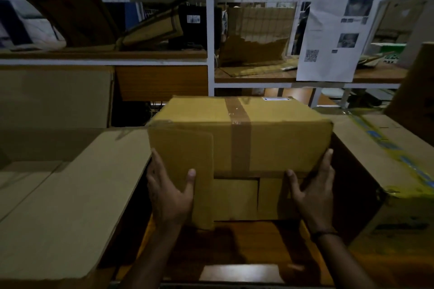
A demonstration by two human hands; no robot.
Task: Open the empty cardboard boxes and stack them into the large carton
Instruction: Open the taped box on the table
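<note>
A cardboard box [270, 138] is held above the open mouth of the large carton [70, 206], whose left flap is folded outward. The carton's interior is dark, so its contents cannot be told.

The box is grasped at its lower corners. The left hand [169, 192] is wrapped round the left edge, with the thumb laid on a flap [202, 195] that hangs down. The right hand [312, 190] is clasped round the right corner, with the fingers extended up the side.

The box is of plain corrugated board and rectangular in shape. It is sealed across the top and front with brown tape [240, 138]. A second carton [404, 195], banded in yellow and blue, is placed at the right.
</note>
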